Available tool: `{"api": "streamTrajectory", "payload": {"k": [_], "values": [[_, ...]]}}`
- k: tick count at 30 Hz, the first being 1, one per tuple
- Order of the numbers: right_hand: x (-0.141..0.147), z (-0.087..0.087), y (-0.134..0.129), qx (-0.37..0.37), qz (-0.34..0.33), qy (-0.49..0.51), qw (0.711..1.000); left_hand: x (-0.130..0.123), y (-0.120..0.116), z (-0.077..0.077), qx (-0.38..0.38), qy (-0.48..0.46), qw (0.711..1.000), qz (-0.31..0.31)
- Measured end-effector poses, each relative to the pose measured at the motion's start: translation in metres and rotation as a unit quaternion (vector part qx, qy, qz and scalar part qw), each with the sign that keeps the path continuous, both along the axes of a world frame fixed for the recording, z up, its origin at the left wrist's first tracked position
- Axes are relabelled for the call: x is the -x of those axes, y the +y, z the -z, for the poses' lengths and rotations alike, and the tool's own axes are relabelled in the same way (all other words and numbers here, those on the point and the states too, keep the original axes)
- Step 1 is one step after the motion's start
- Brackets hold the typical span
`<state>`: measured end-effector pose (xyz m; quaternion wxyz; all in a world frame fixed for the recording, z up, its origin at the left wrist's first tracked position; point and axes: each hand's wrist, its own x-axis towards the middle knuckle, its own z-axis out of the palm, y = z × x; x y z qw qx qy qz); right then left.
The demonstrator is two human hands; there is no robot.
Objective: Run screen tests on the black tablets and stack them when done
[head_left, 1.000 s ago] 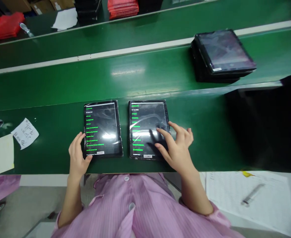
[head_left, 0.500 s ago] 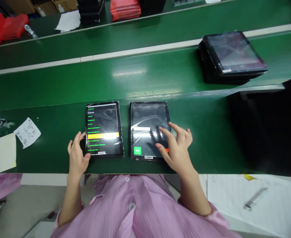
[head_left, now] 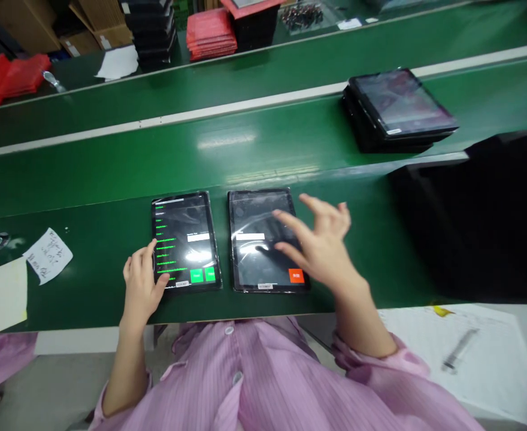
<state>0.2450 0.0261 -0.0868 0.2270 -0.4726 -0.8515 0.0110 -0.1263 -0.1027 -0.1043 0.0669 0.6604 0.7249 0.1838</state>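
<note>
Black-framed, film-covered left tablet (head_left: pixel 186 254) lies flat on the green tabletop (head_left: pixel 88 275), just right of my left hand (head_left: pixel 141 284). Black-framed, film-covered right tablet (head_left: pixel 257 257), orange-red button at its near right corner, lies partly beneath my right hand (head_left: pixel 324 245).

Left hand: grip part-open, fingers at the left tablet's left edge, thumb at its near left corner. Right hand: grip released, fingers spread above the right tablet's right side; screen contact, cannot tell.

Narrow green gap separates the tablets. Tabletop runs open toward its near edge, and rightward from my right hand to a large black object (head_left: pixel 479 227). Leftward, open room reaches a white handwritten note (head_left: pixel 48 256).
</note>
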Motion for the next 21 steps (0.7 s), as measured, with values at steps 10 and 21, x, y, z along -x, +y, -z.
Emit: {"api": "streamTrajectory", "payload": {"k": [10,21], "values": [[-0.008,0.026,0.092,-0.038,0.026,0.195,0.980,0.012,0.042,-0.023,-0.030,0.046,0.998,0.023],[-0.018,0.072,0.107,0.057,0.036,0.190,0.980,-0.046,0.177,-0.043,0.045,0.081,0.942,0.322]]}}
